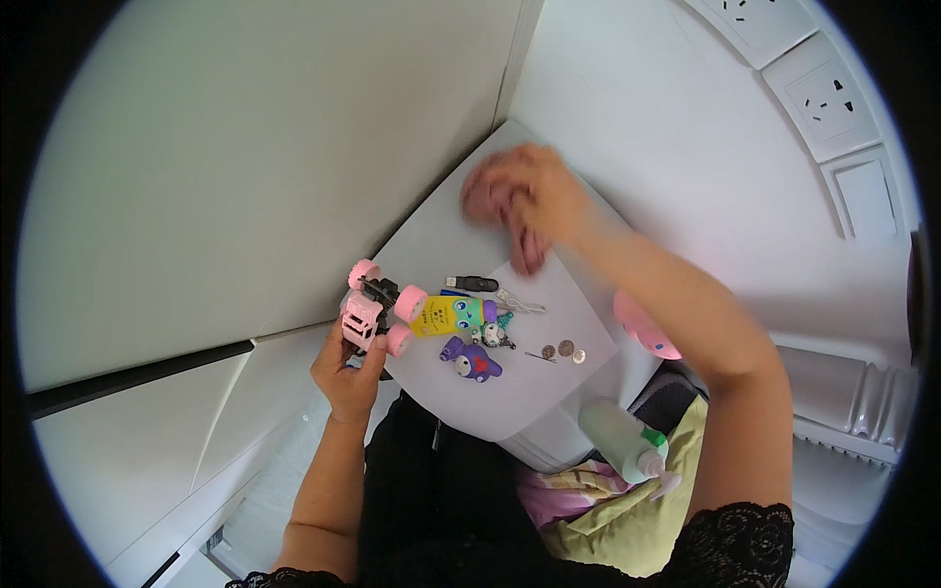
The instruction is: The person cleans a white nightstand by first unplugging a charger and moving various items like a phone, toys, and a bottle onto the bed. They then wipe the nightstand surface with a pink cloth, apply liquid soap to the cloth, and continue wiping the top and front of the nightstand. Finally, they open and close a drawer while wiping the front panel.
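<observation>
My left hand (pixel 351 377) grips a pink toy truck (pixel 363 318) with big pink wheels, at the table's left edge. Toward the far corner, my right hand (pixel 539 186) is blurred by motion, its fingers closed around a dusty-pink, soft-looking thing (pixel 529 251) whose kind I cannot make out. Between the hands lie a black USB stick (pixel 477 283), a white cable (pixel 518 303) and a yellow packet with a cartoon face (pixel 436 317). Nearer me are a small figure charm (pixel 494 333) and a purple bear figure (pixel 470 362).
Three coins (pixel 566 348) and thin dark pins (pixel 539 357) lie on the right of the white table (pixel 510 407). A pink rounded object (pixel 642 328) is partly behind my right forearm. A pump bottle (pixel 622 439) stands near cloths (pixel 627 534). Walls bound the far corner.
</observation>
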`<action>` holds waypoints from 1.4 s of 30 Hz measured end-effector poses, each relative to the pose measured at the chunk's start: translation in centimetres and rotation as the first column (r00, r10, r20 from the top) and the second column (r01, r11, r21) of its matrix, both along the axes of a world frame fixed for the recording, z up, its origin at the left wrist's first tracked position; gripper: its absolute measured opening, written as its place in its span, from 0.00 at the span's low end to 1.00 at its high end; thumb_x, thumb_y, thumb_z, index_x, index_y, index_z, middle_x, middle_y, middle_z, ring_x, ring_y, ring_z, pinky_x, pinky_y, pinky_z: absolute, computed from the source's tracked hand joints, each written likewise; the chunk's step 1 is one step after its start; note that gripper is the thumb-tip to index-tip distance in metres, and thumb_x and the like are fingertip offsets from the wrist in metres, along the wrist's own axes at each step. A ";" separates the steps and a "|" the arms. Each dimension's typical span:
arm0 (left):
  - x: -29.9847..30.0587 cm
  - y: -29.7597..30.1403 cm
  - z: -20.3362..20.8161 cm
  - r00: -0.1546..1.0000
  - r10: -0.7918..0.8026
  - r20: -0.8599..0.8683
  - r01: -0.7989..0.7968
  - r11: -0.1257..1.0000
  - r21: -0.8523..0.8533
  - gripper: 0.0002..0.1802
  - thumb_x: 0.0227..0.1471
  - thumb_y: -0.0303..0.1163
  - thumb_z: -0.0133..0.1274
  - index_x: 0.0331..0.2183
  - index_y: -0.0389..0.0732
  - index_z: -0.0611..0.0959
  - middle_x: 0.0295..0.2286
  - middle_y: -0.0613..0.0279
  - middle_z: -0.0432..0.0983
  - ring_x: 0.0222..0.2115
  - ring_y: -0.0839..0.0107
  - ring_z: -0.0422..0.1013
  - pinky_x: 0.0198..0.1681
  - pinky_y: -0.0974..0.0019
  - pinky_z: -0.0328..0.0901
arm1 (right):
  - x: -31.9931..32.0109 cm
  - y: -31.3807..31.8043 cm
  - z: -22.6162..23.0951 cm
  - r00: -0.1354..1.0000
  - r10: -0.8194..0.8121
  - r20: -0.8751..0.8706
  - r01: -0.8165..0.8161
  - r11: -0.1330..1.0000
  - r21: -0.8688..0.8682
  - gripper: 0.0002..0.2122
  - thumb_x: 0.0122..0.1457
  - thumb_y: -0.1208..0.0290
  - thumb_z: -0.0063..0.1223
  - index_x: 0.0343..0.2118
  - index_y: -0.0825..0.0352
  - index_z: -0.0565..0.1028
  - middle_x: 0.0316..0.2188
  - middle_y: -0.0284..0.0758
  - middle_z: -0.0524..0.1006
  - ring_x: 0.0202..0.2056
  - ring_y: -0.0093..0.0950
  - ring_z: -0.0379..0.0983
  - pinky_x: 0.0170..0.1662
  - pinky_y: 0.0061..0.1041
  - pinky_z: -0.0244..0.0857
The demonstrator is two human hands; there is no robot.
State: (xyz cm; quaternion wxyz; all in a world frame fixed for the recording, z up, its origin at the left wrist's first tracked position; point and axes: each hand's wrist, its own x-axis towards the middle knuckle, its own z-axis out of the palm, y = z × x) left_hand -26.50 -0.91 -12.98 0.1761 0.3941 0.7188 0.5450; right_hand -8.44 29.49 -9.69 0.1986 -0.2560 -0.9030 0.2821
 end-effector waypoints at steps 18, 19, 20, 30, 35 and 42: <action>2.5 11.7 3.0 0.987 -0.159 -0.015 0.160 0.985 0.072 0.26 0.40 0.29 0.65 0.43 0.27 0.78 0.30 0.55 0.79 0.28 0.77 0.74 0.33 0.73 0.70 | 7.8 0.4 -0.9 0.318 -0.226 0.921 0.245 0.958 0.151 0.30 0.52 0.61 0.55 0.54 0.71 0.59 0.53 0.43 0.64 0.55 0.44 0.59 0.53 0.46 0.60; 2.6 12.9 2.8 0.988 -0.155 -0.020 0.156 0.985 0.079 0.23 0.41 0.31 0.64 0.41 0.32 0.80 0.28 0.59 0.79 0.26 0.78 0.74 0.31 0.73 0.69 | 7.6 0.0 -0.2 0.327 -0.238 0.915 0.322 0.938 0.130 0.30 0.52 0.61 0.55 0.55 0.71 0.60 0.53 0.43 0.64 0.55 0.43 0.60 0.52 0.46 0.61; 2.5 14.1 3.1 0.986 -0.167 -0.017 0.167 0.986 0.017 0.22 0.41 0.33 0.64 0.40 0.34 0.80 0.27 0.60 0.79 0.26 0.77 0.74 0.31 0.72 0.69 | 7.2 -0.6 0.2 0.335 -0.247 0.909 0.394 0.914 0.103 0.30 0.52 0.61 0.54 0.55 0.70 0.60 0.54 0.42 0.64 0.55 0.43 0.60 0.51 0.46 0.62; 4.1 26.8 0.6 0.915 -0.297 -0.274 0.205 0.925 -0.318 0.32 0.41 0.51 0.61 0.45 0.40 0.78 0.33 0.56 0.79 0.34 0.60 0.75 0.39 0.59 0.68 | 3.3 -6.3 1.5 0.641 -0.149 0.753 0.167 0.985 0.052 0.23 0.46 0.69 0.59 0.47 0.64 0.69 0.45 0.44 0.69 0.48 0.44 0.67 0.48 0.41 0.66; 4.9 23.1 3.0 0.939 -0.331 -0.096 0.264 0.870 -0.417 0.39 0.44 0.51 0.60 0.53 0.39 0.71 0.40 0.51 0.76 0.41 0.56 0.73 0.43 0.58 0.67 | 6.6 -1.1 -0.1 0.585 -0.328 0.741 0.392 0.915 0.096 0.32 0.48 0.62 0.58 0.56 0.65 0.60 0.54 0.46 0.62 0.56 0.49 0.57 0.54 0.46 0.60; 4.2 -1.1 -3.1 0.974 0.172 0.150 -0.174 0.985 -0.002 0.19 0.53 0.29 0.55 0.46 0.35 0.71 0.43 0.55 0.70 0.43 0.69 0.68 0.48 0.66 0.62 | 4.5 -2.8 1.4 0.376 -0.161 0.913 0.217 0.973 0.083 0.37 0.54 0.56 0.48 0.62 0.68 0.49 0.62 0.50 0.52 0.62 0.51 0.47 0.60 0.47 0.50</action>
